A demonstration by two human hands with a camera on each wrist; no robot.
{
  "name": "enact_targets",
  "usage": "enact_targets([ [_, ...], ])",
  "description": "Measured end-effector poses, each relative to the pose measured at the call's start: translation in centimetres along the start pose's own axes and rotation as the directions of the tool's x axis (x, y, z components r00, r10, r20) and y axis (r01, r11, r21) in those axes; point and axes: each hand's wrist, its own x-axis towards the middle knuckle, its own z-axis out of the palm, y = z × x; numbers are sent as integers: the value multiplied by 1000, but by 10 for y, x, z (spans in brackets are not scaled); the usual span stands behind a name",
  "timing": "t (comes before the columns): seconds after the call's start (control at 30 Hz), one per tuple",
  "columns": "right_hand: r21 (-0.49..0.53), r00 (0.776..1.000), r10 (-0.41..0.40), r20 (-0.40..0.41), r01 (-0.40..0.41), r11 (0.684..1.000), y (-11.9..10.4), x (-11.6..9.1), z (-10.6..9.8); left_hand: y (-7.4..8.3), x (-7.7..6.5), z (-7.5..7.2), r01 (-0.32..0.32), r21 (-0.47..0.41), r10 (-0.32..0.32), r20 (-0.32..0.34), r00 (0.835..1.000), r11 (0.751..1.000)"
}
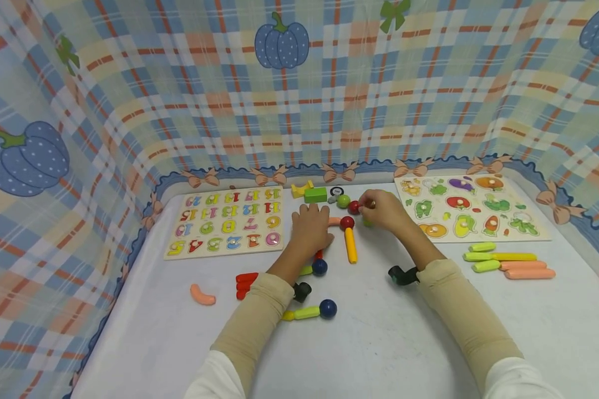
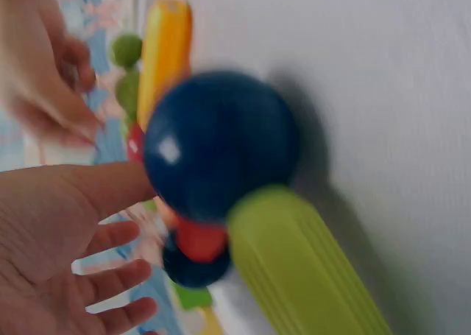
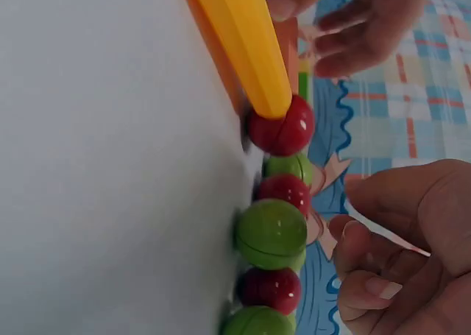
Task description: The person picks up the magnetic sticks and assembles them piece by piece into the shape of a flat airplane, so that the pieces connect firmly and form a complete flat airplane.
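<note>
My left hand (image 1: pixel 309 233) reaches over a built chain of toy sticks and balls, its fingers extended. In the left wrist view, a navy ball (image 2: pixel 221 145) with a lime-green stick (image 2: pixel 302 265) stands in front of its thumb tip, so contact is hidden. A red ball (image 1: pixel 347 223) joins a pink stick (image 1: pixel 334 221) and a yellow-orange stick (image 1: pixel 350 245). My right hand (image 1: pixel 383 210) hovers beside a row of red and green balls; in the right wrist view its fingers are loosely bent with nothing between them, nearest a green ball (image 3: pixel 271 233).
Number puzzle board (image 1: pixel 219 221) at left, vegetable puzzle board (image 1: pixel 471 208) at right. Sticks (image 1: pixel 514 257) lie below the latter. A curved pink piece (image 1: pixel 202 295), red sticks (image 1: pixel 246 280), another navy ball (image 1: pixel 328 308) and a green block (image 1: pixel 315 194) surround the hands. Plaid curtain (image 1: pixel 329 111) behind.
</note>
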Motion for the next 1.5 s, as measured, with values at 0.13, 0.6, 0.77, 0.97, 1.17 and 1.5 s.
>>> enact_targets([
  [0.13,-90,998,-26,55,31,996,-3,17,-5,14,-8,-4,-127,-3,127,-39,991,992],
  [0.6,-247,987,-68,148,103,963,-4,33,6,24,-16,6,-349,-177,380,190,905,920],
  [0.77,-150,997,-50,65,60,987,-4,17,-5,19,-14,9,-345,-243,393,191,899,907],
  [0.97,118,998,-4,64,-4,993,-1,-33,-15,16,-13,14,-332,-298,393,177,902,895],
  [1.17,230,948,70,309,-146,962,6,-75,-10,13,-15,13,-322,-324,390,172,905,890],
  [1.5,229,945,-12,327,-66,971,2,-95,14,12,-15,14,-345,-342,412,144,900,874],
])
